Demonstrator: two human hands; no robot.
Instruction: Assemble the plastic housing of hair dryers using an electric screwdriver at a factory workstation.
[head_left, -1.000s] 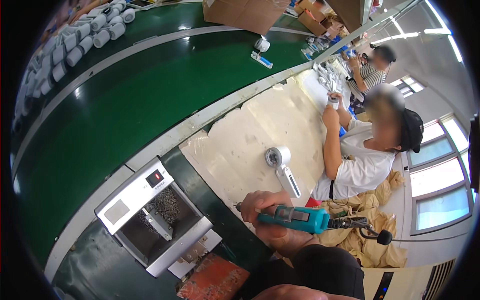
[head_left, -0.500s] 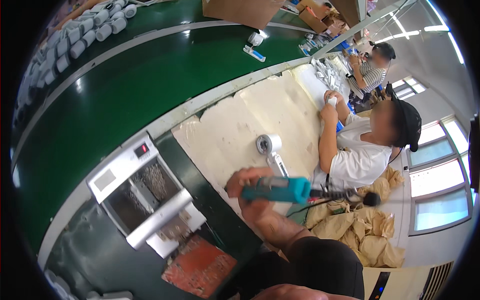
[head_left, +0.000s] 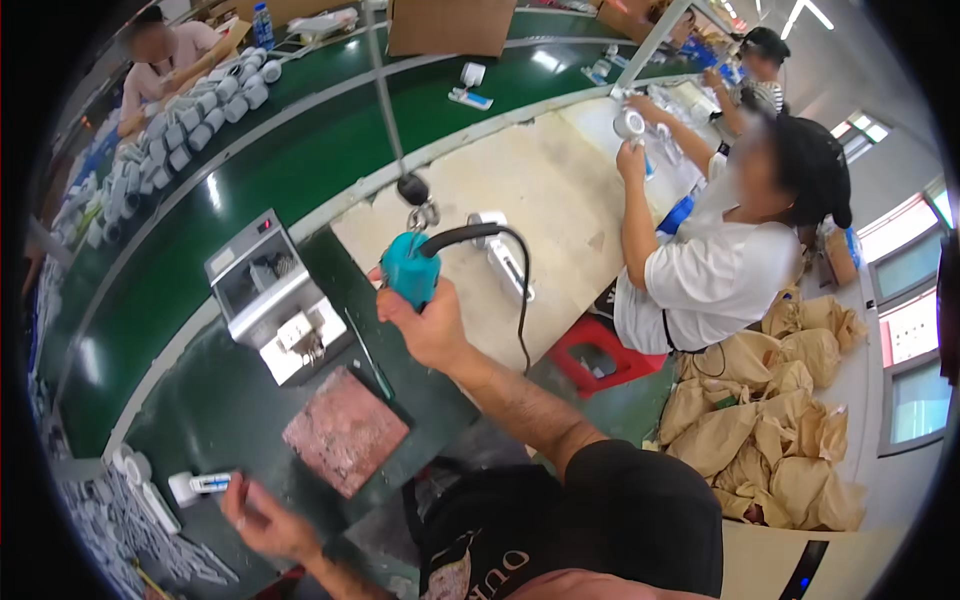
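Observation:
A teal electric screwdriver (head_left: 410, 270) hangs by a hook from a cord, and my right hand (head_left: 432, 322) is wrapped round its body. Its black cable loops away to the right; the bit end is hidden. At the lower left, my left hand (head_left: 262, 518) pinches the handle end of a white handheld fan (head_left: 190, 486) with a blue-and-white strip. Another handheld fan (head_left: 508, 268) lies on the pale table covering beyond the screwdriver. Between my hands, a worn reddish pad (head_left: 346, 430) lies on the dark green bench.
A screw feeder (head_left: 265, 285) stands behind the pad, with a thin green rod (head_left: 370, 355) beside it. Grey parts (head_left: 130, 540) heap at the lower left. Beyond runs a green conveyor (head_left: 330, 130) bearing many fans. A co-worker (head_left: 700, 270) sits to the right, near a red stool (head_left: 600, 358).
My view has shifted. My right hand and the screwdriver have moved left, toward the screw feeder. My left hand has come into view with a fan. The co-worker now holds up a fan.

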